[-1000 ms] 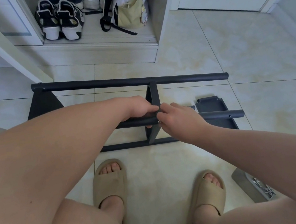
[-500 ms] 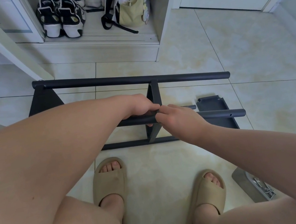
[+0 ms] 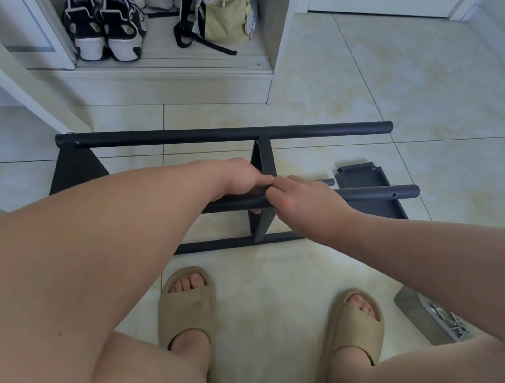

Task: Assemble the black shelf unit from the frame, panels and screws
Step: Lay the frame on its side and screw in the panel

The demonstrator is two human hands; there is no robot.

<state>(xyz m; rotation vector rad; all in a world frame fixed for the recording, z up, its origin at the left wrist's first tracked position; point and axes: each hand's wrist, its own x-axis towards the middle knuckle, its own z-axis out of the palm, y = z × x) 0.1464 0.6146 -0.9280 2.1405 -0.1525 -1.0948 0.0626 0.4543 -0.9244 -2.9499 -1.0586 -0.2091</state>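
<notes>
The black shelf frame (image 3: 223, 135) lies on its side on the tiled floor, with a far round pole, a near round pole (image 3: 379, 194) and a black middle panel (image 3: 264, 160) between them. My left hand (image 3: 239, 180) grips the near pole beside that panel. My right hand (image 3: 298, 199) pinches something small at the joint of pole and panel; what it pinches is hidden by the fingers. A loose black panel (image 3: 360, 175) lies flat on the floor under the near pole's right end. Another black end panel (image 3: 74, 172) stands at the frame's left.
My feet in beige slippers (image 3: 184, 306) stand just in front of the frame. A grey tray of small hardware (image 3: 433, 315) lies on the floor at the lower right. An open cupboard with sneakers (image 3: 103, 23) and a bag (image 3: 224, 8) is behind.
Both hands stay at the joint with only slight finger movement. The view has shifted a little.
</notes>
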